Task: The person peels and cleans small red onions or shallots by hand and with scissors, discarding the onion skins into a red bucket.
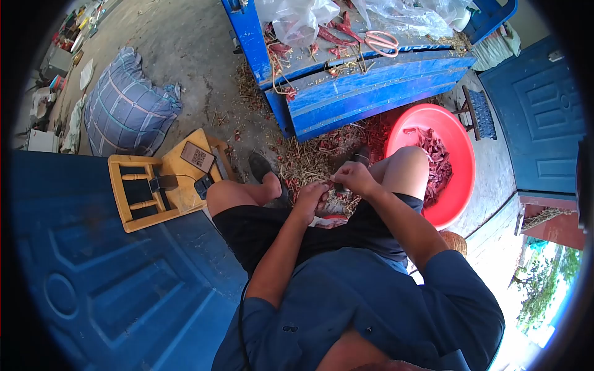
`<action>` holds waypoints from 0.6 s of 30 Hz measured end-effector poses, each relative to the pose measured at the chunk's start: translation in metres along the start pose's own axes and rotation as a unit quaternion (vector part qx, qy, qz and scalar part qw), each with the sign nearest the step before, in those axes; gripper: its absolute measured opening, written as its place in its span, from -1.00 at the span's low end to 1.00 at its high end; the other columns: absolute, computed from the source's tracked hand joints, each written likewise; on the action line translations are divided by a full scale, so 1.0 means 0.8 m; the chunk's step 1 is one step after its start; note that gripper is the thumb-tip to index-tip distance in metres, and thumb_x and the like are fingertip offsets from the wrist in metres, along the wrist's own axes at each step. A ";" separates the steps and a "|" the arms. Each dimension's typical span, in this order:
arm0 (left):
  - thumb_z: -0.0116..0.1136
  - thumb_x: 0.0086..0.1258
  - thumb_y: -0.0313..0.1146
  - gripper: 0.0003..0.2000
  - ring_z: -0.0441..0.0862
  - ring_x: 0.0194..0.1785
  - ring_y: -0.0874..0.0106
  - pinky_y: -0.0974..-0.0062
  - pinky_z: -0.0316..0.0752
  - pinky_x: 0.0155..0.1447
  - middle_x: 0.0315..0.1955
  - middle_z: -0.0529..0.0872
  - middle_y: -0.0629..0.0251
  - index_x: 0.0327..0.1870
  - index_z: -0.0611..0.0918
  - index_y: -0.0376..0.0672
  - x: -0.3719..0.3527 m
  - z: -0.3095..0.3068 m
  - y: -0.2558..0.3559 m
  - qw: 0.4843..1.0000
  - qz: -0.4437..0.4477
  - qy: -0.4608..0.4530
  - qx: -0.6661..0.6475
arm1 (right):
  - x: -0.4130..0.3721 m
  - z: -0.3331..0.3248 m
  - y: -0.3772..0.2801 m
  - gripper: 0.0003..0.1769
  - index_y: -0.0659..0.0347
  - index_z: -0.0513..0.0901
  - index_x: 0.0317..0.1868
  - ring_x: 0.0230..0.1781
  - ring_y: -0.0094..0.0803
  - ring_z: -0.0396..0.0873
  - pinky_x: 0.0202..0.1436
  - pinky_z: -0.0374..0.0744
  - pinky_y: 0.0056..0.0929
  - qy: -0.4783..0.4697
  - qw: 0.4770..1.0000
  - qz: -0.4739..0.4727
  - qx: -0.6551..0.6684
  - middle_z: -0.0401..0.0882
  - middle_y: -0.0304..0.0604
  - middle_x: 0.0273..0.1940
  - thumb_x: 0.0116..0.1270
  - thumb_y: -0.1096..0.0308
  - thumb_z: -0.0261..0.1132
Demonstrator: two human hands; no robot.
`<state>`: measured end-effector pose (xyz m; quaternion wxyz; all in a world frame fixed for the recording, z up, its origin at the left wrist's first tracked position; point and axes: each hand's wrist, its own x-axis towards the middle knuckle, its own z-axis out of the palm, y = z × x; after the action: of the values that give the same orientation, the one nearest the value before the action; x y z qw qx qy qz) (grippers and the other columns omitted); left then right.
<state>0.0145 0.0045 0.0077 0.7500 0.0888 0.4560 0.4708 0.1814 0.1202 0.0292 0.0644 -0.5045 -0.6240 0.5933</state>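
Over my lap, my left hand (311,200) is closed, and a small bit of red that looks like a dried red chili pepper (328,183) shows at its fingertips. My right hand (356,179) pinches at the far end of that piece, so the two hands almost meet. Fingers cover most of it. By my right knee stands a red plastic basin (463,179) holding many dark red dried chili peppers (438,166). Dry stems and bits (303,162) litter the floor between my feet.
In front is a blue metal cart bed (377,93) carrying plastic bags (303,18), loose peppers and pink-handled scissors (382,43). To the left are a small wooden chair (137,213) with a phone (198,156) on it and a stuffed plaid sack (127,111). A woven-seat stool (481,114) stands behind the basin.
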 end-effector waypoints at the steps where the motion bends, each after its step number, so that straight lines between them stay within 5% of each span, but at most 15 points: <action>1: 0.11 0.46 -0.32 -0.90 0.31 -0.61 0.68 0.68 0.14 -0.57 -0.56 0.45 0.53 -0.17 0.59 -0.13 -0.002 0.002 0.000 1.000 -0.005 0.003 -0.007 | -0.013 -0.009 -0.025 -0.81 0.18 0.69 -0.41 -0.27 -0.31 0.63 -0.23 0.52 -0.33 0.029 0.974 -0.149 -0.165 0.57 -0.23 -0.36 0.29 0.27 0.40; 2: 0.11 0.45 -0.34 -0.91 0.31 -0.60 0.69 0.69 0.12 -0.57 -0.56 0.45 0.52 -0.17 0.58 -0.13 -0.007 0.004 0.004 1.000 -0.005 -0.015 -0.018 | -0.027 -0.015 -0.052 -0.81 0.18 0.69 -0.41 -0.27 -0.31 0.63 -0.23 0.52 -0.33 0.022 0.975 -0.144 -0.166 0.57 -0.23 -0.36 0.29 0.27 0.40; 4: 0.12 0.43 -0.38 -0.95 0.29 -0.62 0.71 0.72 0.07 -0.59 -0.56 0.46 0.52 -0.20 0.56 -0.12 -0.002 0.006 0.012 0.998 0.002 -0.052 -0.041 | -0.040 -0.027 -0.104 -0.92 0.13 0.74 -0.39 -0.07 -0.20 0.58 0.09 0.49 -0.22 0.037 0.812 -0.404 -0.420 0.63 -0.21 -0.23 0.15 0.34 0.36; 5: 0.12 0.43 -0.38 -0.95 0.29 -0.62 0.71 0.72 0.07 -0.59 -0.56 0.46 0.52 -0.20 0.56 -0.12 -0.001 0.003 0.011 0.998 -0.006 -0.047 -0.048 | -0.043 -0.025 -0.116 -0.92 0.13 0.74 -0.39 -0.07 -0.19 0.58 0.09 0.49 -0.22 0.028 0.816 -0.399 -0.417 0.63 -0.21 -0.23 0.15 0.34 0.36; 8: 0.16 0.42 -0.35 -0.91 0.23 -0.66 0.75 0.72 0.05 -0.59 -0.59 0.44 0.54 -0.30 0.53 -0.09 -0.005 0.015 0.010 0.998 0.023 -0.052 0.023 | -0.041 -0.025 -0.127 -0.87 0.09 0.75 -0.35 0.02 -0.24 0.53 0.26 0.40 -0.24 -0.133 0.693 -0.453 -0.544 0.61 -0.26 -0.20 0.07 0.34 0.32; 11: 0.18 0.41 -0.34 -0.87 0.22 -0.64 0.77 0.72 0.04 -0.59 -0.58 0.45 0.55 -0.36 0.52 -0.08 -0.006 0.027 0.008 0.998 0.014 -0.048 0.047 | -0.037 -0.029 -0.135 -0.86 0.10 0.75 -0.34 0.04 -0.26 0.53 0.27 0.39 -0.23 -0.191 0.659 -0.435 -0.583 0.62 -0.26 -0.20 0.07 0.34 0.32; 13: 0.17 0.41 -0.36 -0.91 0.23 -0.64 0.77 0.73 0.04 -0.59 -0.58 0.45 0.56 -0.30 0.61 -0.14 -0.012 0.022 0.012 0.997 0.016 -0.056 0.055 | -0.017 -0.039 -0.123 -0.91 0.15 0.73 -0.40 -0.11 -0.21 0.55 0.10 0.47 -0.20 -0.185 0.679 -0.479 -0.525 0.58 -0.21 -0.29 0.07 0.36 0.34; 15: 0.15 0.43 -0.39 -0.87 0.24 -0.64 0.77 0.75 0.05 -0.59 -0.59 0.45 0.56 -0.14 0.67 -0.23 -0.018 0.014 0.025 0.997 0.042 -0.069 0.006 | -0.009 -0.055 -0.127 -0.91 0.21 0.73 -0.36 -0.22 -0.19 0.60 -0.02 0.55 -0.16 -0.220 0.861 -0.330 -0.319 0.59 -0.16 -0.34 0.11 0.41 0.40; 16: 0.13 0.42 -0.44 -0.79 0.26 -0.64 0.76 0.76 0.07 -0.60 -0.60 0.45 0.55 -0.01 0.67 -0.29 -0.019 0.013 0.034 0.996 0.059 -0.070 -0.010 | -0.016 -0.055 -0.127 -0.89 0.27 0.70 -0.35 -0.26 -0.27 0.62 -0.11 0.60 -0.22 -0.183 0.919 -0.275 -0.216 0.58 -0.16 -0.38 0.20 0.42 0.46; 17: 0.13 0.42 -0.44 -0.79 0.26 -0.64 0.76 0.76 0.07 -0.60 -0.60 0.45 0.55 -0.01 0.67 -0.29 -0.021 0.015 0.040 0.996 0.059 -0.071 -0.016 | -0.022 -0.052 -0.119 -0.89 0.27 0.70 -0.35 -0.26 -0.27 0.62 -0.11 0.60 -0.22 -0.186 0.918 -0.272 -0.219 0.58 -0.16 -0.38 0.20 0.42 0.46; 18: 0.13 0.41 -0.45 -0.80 0.27 -0.64 0.76 0.76 0.08 -0.60 -0.60 0.45 0.55 -0.03 0.67 -0.29 -0.022 0.017 0.049 0.995 0.070 -0.069 -0.035 | -0.023 -0.046 -0.107 -0.88 0.27 0.70 -0.39 -0.28 -0.32 0.61 -0.19 0.56 -0.31 -0.148 0.977 -0.151 -0.037 0.58 -0.21 -0.38 0.25 0.41 0.44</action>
<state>-0.0018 0.0160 0.0479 0.7478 0.1261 0.3790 0.5303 0.1676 0.1502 0.1180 0.0412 -0.3133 -0.7170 0.6213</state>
